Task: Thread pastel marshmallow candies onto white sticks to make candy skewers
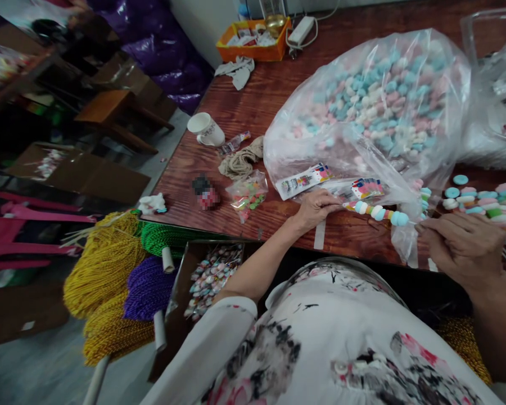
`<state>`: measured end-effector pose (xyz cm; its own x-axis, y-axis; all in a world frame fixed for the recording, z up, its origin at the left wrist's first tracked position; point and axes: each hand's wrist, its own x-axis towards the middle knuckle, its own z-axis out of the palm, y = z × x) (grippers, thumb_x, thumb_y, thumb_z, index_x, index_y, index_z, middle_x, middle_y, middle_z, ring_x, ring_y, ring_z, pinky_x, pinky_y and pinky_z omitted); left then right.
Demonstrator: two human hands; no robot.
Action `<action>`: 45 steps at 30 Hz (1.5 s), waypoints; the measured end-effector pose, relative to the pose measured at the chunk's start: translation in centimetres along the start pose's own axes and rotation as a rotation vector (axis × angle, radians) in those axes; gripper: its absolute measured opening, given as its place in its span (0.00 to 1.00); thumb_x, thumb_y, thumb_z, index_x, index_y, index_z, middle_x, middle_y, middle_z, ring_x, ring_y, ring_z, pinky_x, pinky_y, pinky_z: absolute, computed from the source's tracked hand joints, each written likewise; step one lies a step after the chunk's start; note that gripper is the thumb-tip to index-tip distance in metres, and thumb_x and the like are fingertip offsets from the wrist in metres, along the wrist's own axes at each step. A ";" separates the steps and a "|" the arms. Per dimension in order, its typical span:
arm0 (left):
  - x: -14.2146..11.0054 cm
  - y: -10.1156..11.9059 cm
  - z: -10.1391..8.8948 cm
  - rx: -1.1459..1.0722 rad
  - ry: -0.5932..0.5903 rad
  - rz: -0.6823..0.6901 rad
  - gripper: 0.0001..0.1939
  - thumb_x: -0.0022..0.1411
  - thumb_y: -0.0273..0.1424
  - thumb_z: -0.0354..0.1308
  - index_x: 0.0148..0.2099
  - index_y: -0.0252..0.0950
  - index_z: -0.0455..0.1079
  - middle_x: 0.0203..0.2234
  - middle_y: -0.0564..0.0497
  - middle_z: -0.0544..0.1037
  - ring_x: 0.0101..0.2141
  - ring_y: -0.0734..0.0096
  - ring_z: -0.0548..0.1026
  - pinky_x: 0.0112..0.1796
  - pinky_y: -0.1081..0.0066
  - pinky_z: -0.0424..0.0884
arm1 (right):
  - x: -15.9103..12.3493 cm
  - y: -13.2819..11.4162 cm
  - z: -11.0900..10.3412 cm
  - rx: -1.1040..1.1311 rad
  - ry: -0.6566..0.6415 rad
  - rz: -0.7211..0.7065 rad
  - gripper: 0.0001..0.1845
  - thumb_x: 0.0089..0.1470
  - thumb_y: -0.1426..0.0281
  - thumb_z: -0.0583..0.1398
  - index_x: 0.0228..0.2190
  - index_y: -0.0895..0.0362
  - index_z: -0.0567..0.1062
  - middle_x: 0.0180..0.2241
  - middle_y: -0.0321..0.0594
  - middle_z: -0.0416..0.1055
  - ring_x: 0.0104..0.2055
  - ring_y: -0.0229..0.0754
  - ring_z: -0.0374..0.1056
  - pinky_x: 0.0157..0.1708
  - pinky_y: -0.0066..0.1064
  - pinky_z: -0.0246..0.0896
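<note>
Between my two hands stretches a string of candy beads (pixel 377 212) in blue, white, yellow and pink. My left hand (pixel 317 209) pinches its left end, close to the table's front edge. My right hand (pixel 466 242) is closed at the string's other end, on what looks like a thin pale thread or stick just past the last blue beads. Behind the string lie printed packets (pixel 366 188) and a flat white printed pouch (pixel 303 181). More strung beads (pixel 489 205) in pastel colours lie beyond my right hand.
A large clear plastic bag (pixel 379 101) of pastel candies fills the table's middle. At the left are a white mug (pixel 206 129), a coiled rope (pixel 242 159) and a small candy bag (pixel 249 194). A cardboard box (pixel 181 287) of wrapped candies and yellow cord bundles (pixel 103 264) stand below.
</note>
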<state>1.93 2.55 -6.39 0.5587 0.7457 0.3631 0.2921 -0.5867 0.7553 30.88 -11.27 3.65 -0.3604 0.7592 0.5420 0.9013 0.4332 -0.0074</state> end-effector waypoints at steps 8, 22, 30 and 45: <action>-0.2 -0.1 -0.2 0.166 -0.068 0.110 0.11 0.64 0.38 0.58 0.39 0.40 0.80 0.33 0.48 0.79 0.36 0.72 0.75 0.40 0.70 0.70 | 0.0 0.4 0.2 0.123 -0.047 0.124 0.03 0.54 0.70 0.62 0.29 0.57 0.76 0.28 0.39 0.78 0.31 0.41 0.73 0.34 0.30 0.62; -0.2 0.1 -0.5 0.242 -0.097 0.188 0.11 0.65 0.36 0.56 0.39 0.39 0.79 0.33 0.47 0.79 0.35 0.72 0.74 0.38 0.70 0.70 | 0.0 -1.9 -0.4 -0.021 0.018 -0.050 0.03 0.50 0.74 0.63 0.30 0.56 0.75 0.25 0.37 0.74 0.29 0.40 0.66 0.34 0.34 0.56; -0.2 1.8 -1.5 0.292 -0.088 0.321 0.13 0.67 0.35 0.53 0.40 0.38 0.78 0.32 0.46 0.79 0.34 0.71 0.74 0.37 0.69 0.70 | -0.3 -1.7 -0.8 0.067 0.016 -0.045 0.05 0.50 0.75 0.62 0.32 0.55 0.74 0.26 0.36 0.75 0.28 0.39 0.68 0.35 0.34 0.60; -0.6 3.9 -1.4 0.014 -0.155 0.270 0.18 0.66 0.41 0.54 0.50 0.34 0.73 0.40 0.42 0.80 0.42 0.67 0.77 0.44 0.67 0.72 | 1.1 -1.7 -0.1 0.235 0.065 -0.111 0.09 0.49 0.78 0.63 0.34 0.57 0.74 0.26 0.39 0.75 0.29 0.41 0.68 0.32 0.36 0.59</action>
<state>1.64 0.29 -2.90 0.7286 0.5064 0.4612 0.1277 -0.7620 0.6349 28.96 -11.19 4.38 -0.4306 0.6715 0.6031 0.7741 0.6183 -0.1358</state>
